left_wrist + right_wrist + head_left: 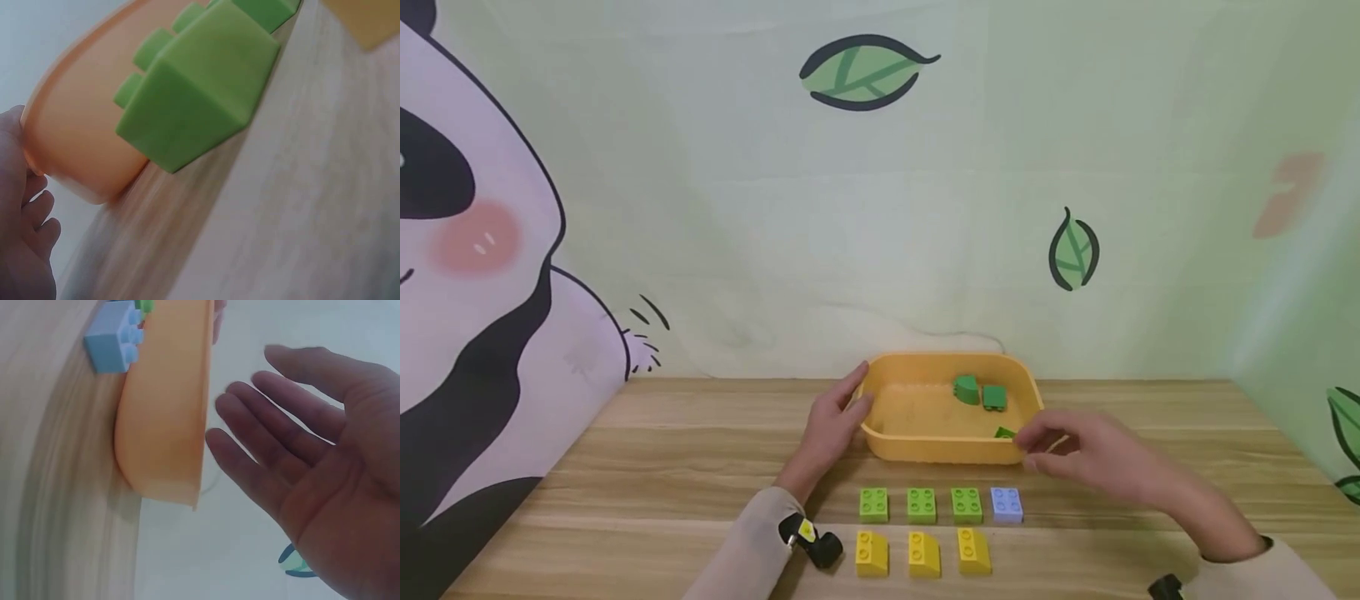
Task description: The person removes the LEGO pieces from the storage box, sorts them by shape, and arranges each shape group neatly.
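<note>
An orange-yellow plastic bin (943, 451) stands on the table against the wall. My left hand (829, 427) holds its left rim, thumb at the inner side and fingers outside; the left wrist view shows that hand (22, 219) at the bin wall (87, 125). By the right front corner hovers my right hand (1101, 457), its fingers slightly bent. Nothing lies in that palm (337, 469) in the right wrist view. Inside the bin are a dark green curved brick (967, 390), a dark green square brick (995, 398) and a partly hidden lighter green piece (1004, 432).
Before the bin, three light green bricks (921, 505) and a blue brick (1007, 504) form a row. Three yellow sloped bricks (923, 554) line up nearer to me. Behind the wooden table (700, 442) hangs a cloth (737, 208) printed with a panda and leaves.
</note>
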`<state>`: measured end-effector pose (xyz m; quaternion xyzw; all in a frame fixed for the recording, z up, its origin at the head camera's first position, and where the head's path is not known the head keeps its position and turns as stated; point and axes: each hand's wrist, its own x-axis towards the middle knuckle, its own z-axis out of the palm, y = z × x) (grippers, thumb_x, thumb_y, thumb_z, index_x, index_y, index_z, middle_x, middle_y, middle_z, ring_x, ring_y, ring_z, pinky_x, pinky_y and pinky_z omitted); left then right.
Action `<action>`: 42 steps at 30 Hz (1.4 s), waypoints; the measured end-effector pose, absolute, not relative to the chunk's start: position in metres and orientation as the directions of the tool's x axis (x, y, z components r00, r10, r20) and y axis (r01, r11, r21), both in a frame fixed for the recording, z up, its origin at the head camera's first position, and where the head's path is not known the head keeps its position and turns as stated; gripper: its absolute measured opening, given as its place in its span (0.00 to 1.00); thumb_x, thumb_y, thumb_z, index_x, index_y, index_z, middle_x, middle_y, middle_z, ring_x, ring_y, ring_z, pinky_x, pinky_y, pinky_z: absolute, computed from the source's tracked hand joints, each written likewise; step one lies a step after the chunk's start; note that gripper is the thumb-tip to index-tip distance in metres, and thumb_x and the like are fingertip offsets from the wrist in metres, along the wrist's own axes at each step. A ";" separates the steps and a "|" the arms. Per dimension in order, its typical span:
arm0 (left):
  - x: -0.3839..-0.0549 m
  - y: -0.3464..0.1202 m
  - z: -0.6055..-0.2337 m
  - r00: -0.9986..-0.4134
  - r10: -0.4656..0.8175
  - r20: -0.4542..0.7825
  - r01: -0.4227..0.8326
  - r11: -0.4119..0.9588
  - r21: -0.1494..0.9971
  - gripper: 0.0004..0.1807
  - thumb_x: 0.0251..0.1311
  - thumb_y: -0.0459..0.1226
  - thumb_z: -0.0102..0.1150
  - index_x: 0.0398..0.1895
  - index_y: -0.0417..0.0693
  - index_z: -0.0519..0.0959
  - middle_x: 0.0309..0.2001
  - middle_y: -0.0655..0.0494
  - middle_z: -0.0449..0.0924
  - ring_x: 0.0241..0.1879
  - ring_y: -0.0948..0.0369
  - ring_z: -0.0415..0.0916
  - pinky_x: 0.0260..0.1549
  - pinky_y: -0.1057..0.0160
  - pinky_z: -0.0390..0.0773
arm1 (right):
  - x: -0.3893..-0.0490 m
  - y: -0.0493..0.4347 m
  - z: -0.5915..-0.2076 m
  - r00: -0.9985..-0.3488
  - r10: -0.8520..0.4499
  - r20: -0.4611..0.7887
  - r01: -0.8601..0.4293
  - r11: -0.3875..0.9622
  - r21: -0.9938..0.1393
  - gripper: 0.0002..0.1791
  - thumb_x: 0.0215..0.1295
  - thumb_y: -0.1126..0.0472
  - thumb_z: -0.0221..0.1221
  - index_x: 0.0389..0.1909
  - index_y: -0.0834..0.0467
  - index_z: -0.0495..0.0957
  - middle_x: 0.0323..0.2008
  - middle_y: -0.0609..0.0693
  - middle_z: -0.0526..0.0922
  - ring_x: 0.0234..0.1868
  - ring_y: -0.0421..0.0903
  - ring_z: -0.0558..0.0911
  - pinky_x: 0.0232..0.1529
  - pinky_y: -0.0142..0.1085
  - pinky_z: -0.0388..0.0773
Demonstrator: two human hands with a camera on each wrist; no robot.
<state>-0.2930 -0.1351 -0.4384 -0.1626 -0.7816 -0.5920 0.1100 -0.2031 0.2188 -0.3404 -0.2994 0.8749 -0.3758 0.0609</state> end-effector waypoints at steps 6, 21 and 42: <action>-0.293 -0.134 -0.440 -0.927 0.116 0.357 0.375 0.240 0.895 0.29 0.77 0.33 0.56 0.78 0.36 0.67 0.78 0.46 0.65 0.79 0.50 0.58 0.78 0.49 0.57 | -0.213 0.212 -0.330 -0.779 -0.586 0.225 -0.580 0.534 -0.615 0.09 0.72 0.63 0.69 0.50 0.57 0.86 0.46 0.44 0.88 0.48 0.44 0.86 0.51 0.41 0.87; -0.294 -0.134 -0.440 -0.925 0.119 0.362 0.380 0.248 0.891 0.30 0.77 0.34 0.57 0.78 0.36 0.67 0.78 0.46 0.65 0.79 0.50 0.58 0.78 0.49 0.58 | -0.252 0.203 -0.329 -0.763 -0.630 0.143 -0.606 0.620 -0.499 0.09 0.70 0.63 0.69 0.49 0.59 0.87 0.46 0.45 0.89 0.48 0.47 0.87 0.49 0.44 0.88; -0.294 -0.135 -0.440 -0.923 0.121 0.365 0.384 0.252 0.888 0.30 0.77 0.34 0.57 0.78 0.37 0.67 0.78 0.46 0.66 0.79 0.50 0.59 0.78 0.50 0.58 | -0.291 0.190 -0.350 -0.699 -0.715 -0.009 -0.658 0.647 -0.385 0.06 0.68 0.71 0.68 0.43 0.60 0.89 0.39 0.47 0.89 0.38 0.38 0.81 0.45 0.37 0.86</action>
